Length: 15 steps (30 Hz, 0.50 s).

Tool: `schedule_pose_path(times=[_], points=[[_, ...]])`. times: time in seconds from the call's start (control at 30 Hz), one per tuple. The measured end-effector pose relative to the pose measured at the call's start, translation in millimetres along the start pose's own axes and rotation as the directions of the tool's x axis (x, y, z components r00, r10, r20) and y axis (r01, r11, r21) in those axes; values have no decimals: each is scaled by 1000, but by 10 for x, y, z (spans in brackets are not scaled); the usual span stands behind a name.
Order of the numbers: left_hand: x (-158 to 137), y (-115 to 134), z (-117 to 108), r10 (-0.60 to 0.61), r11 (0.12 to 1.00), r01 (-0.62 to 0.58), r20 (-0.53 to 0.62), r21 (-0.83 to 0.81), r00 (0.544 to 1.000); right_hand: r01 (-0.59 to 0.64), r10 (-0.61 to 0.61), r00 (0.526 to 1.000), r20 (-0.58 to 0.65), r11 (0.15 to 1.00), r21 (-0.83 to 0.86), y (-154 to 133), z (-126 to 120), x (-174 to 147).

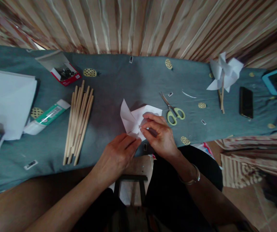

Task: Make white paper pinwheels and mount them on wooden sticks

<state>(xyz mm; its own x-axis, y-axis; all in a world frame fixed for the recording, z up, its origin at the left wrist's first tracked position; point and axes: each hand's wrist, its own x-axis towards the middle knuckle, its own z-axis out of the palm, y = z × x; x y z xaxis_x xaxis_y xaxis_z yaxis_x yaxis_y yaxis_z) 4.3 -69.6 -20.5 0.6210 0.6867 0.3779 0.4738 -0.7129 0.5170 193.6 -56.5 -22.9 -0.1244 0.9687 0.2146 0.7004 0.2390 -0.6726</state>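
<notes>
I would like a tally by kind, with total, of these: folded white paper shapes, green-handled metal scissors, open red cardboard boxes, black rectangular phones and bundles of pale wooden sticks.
Folded white paper shapes: 2 (held piece; white pinwheel at right)
Green-handled scissors: 1
Open red box: 1
Black phone: 1
Bundle of wooden sticks: 1
Total: 6

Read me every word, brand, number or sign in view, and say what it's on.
No text is legible.
Green-and-white packet: print beside a barcode, too blurred.
Red box: label, too small.
Tablecloth: little printed marks, too small.
</notes>
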Motion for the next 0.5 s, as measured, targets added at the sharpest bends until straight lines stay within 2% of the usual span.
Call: schedule_pose_path(times=[0.5], points=[[5, 11, 5, -33, 999, 33, 6, -7, 999, 4, -5, 1000, -28, 1000, -16, -3, 16, -16]])
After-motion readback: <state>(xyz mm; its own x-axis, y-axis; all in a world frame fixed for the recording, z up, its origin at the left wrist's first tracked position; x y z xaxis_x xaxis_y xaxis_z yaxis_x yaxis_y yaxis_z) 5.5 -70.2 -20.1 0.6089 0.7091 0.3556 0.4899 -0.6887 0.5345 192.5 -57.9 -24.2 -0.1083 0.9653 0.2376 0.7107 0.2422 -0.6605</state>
